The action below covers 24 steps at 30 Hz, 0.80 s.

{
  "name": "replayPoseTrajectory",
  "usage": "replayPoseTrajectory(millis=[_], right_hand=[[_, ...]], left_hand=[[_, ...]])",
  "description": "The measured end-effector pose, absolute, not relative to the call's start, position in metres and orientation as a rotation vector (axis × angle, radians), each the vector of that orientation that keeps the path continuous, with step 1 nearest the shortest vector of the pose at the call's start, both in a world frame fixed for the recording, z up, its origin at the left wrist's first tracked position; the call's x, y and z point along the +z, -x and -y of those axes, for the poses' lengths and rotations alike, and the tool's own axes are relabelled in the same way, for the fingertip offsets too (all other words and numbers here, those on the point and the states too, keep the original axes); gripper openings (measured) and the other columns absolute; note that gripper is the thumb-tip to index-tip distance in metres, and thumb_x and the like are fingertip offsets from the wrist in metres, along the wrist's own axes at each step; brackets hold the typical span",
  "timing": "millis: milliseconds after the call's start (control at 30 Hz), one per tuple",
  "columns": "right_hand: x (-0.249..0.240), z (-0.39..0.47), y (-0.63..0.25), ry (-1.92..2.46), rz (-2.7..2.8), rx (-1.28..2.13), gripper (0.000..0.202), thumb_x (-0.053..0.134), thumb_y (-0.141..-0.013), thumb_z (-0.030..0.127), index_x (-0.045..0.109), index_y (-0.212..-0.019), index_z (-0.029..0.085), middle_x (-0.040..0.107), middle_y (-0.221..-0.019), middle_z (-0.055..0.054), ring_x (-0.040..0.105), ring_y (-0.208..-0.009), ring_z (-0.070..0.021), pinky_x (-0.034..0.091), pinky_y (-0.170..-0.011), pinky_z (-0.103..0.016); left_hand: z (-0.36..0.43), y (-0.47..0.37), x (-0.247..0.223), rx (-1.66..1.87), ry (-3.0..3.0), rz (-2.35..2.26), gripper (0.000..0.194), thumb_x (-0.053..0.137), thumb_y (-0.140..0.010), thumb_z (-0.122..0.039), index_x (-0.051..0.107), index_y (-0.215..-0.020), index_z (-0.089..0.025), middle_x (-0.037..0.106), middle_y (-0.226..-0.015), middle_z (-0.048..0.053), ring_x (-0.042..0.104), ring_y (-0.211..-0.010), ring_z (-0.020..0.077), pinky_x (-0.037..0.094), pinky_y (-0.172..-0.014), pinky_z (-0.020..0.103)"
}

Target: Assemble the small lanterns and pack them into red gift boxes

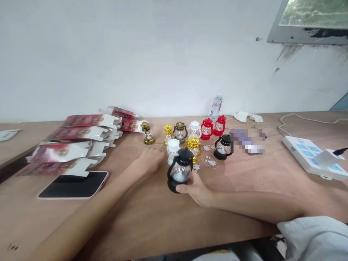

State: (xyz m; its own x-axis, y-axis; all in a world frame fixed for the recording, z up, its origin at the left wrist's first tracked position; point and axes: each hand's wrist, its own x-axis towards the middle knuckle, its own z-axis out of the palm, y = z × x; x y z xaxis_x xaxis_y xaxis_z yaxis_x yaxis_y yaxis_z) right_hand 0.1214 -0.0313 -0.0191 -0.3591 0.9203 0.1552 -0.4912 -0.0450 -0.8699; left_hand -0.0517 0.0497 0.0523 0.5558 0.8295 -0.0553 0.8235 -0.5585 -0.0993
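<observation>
A small black lantern (179, 173) with a clear globe and a white figure inside is gripped by my right hand (199, 190), thumb at its base. My left hand (152, 159) rests low over the table with its fingers curled, close to a small flat clear piece (161, 149); what the fingers hold, if anything, is hidden. Behind the held lantern stand a white lantern (173, 149), a gold lantern (193, 146), a bronze lantern (180, 131) and a red lantern (206, 128), among several others. Another black lantern (223, 148) stands to the right.
Folded red boxes (78, 135) lie piled at the left, with a phone (73, 185) in front. A water bottle (216, 106) stands by the wall near crumpled tissues (241, 116). Clear sheets with white cutouts (209, 162) lie by the lanterns. A white power strip (307, 154) is at right.
</observation>
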Motion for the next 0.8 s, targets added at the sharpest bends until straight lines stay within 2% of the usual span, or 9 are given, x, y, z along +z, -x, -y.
replayPoseTrajectory(millis=[133,267,400,567,800], right_hand=[[-0.016,0.033,-0.122,0.492,1.286,1.690,0.042,0.084,-0.060,0.029,0.060,-0.093,0.021,0.063,-0.086,0.002,0.057,-0.080,-0.0134,0.046,-0.083,-0.030],[-0.014,0.033,-0.122,0.497,1.300,1.696,0.039,0.084,-0.060,0.027,0.061,-0.091,0.020,0.062,-0.084,0.003,0.055,-0.077,-0.0118,0.045,-0.081,-0.028],[-0.015,0.033,-0.121,0.536,1.285,1.677,0.040,0.084,-0.059,0.027,0.062,-0.091,0.021,0.062,-0.086,0.002,0.055,-0.080,-0.0125,0.045,-0.083,-0.028],[-0.014,0.033,-0.122,0.587,1.275,1.681,0.041,0.085,-0.057,0.032,0.061,-0.089,0.021,0.063,-0.087,0.001,0.056,-0.081,-0.0145,0.045,-0.083,-0.030],[-0.014,0.033,-0.121,0.593,1.276,1.685,0.043,0.085,-0.056,0.032,0.061,-0.091,0.021,0.063,-0.087,0.001,0.056,-0.081,-0.0149,0.045,-0.082,-0.031]], left_hand=[[-0.049,0.047,0.052,0.297,2.649,1.449,0.038,0.060,-0.072,-0.006,0.061,-0.109,-0.016,0.064,-0.114,0.016,0.060,-0.108,0.0289,0.049,-0.088,0.036],[-0.046,0.042,0.049,0.394,2.584,1.458,0.030,0.054,-0.075,-0.003,0.063,-0.103,-0.009,0.064,-0.110,0.021,0.064,-0.098,0.0351,0.053,-0.078,0.043],[-0.046,0.039,0.049,0.425,2.564,1.455,0.030,0.052,-0.075,-0.004,0.063,-0.102,-0.007,0.065,-0.104,0.022,0.064,-0.097,0.0377,0.053,-0.074,0.045],[-0.053,0.046,0.051,0.465,2.656,1.384,0.038,0.062,-0.064,-0.006,0.062,-0.102,-0.008,0.064,-0.108,0.021,0.063,-0.097,0.0354,0.052,-0.076,0.041],[-0.061,0.053,0.056,0.383,2.803,1.300,0.019,0.062,-0.057,-0.009,0.062,-0.075,-0.012,0.064,-0.098,0.016,0.061,-0.088,0.0311,0.048,-0.071,0.035]])
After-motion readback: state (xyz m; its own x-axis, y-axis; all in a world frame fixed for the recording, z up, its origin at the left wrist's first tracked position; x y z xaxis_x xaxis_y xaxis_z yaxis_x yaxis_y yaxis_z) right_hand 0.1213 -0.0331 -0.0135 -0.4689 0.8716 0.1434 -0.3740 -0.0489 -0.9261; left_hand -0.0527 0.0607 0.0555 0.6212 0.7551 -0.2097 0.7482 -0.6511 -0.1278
